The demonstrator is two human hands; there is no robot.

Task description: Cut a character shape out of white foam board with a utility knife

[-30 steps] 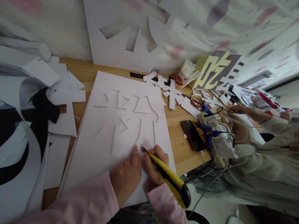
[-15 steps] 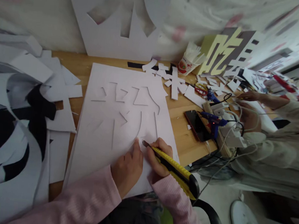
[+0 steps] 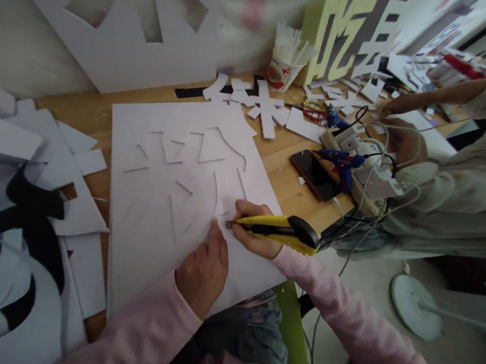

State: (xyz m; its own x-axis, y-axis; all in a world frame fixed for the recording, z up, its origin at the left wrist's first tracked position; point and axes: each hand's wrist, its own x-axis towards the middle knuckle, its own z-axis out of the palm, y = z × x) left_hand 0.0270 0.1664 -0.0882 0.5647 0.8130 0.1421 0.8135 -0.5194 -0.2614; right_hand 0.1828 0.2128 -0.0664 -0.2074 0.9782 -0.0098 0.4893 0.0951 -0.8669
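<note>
**Left hand (image 3: 203, 270) bracing white board (image 3: 141, 275), right hand (image 3: 257, 228) gripping yellow cutter (image 3: 293, 231)**

White board is lying flat on the wooden tabletop (image 3: 280, 165), directly under both hands and stretching away ahead of them. Both hands are working over its near right part.

Left hand is resting on the board, holding no tool: index finger reaching forward, other fingers loosely bent. Fingertip is sitting right by the lower end of a long curved cut.

Right hand is closing tightly around the front of the cutter, with the black butt end sticking out past the hand to the right. Blade (image 3: 228, 224) is pointing left and sitting just beside my left index fingertip, with a narrow gap between. I can't tell how deep it's going, or whether it's fully touching.

Cut lines (image 3: 211, 161), straight and curved, are running across the upper and middle board, mostly ahead of my hands and to their left.

Around it: white offcuts (image 3: 86, 192) are piling up left of the board, with a black-and-white panel (image 3: 52, 254) lying nearer me. Large cut-out panel (image 3: 105, 62) is standing behind the board. Paper cup (image 3: 281, 75) is holding white strips at the back. Phone (image 3: 314, 176) is lying to the right, near the blue glue gun (image 3: 341, 160) and power strip (image 3: 371, 189). Beyond those, a co-worker's hand (image 3: 400, 104) is reaching over the table.
</note>
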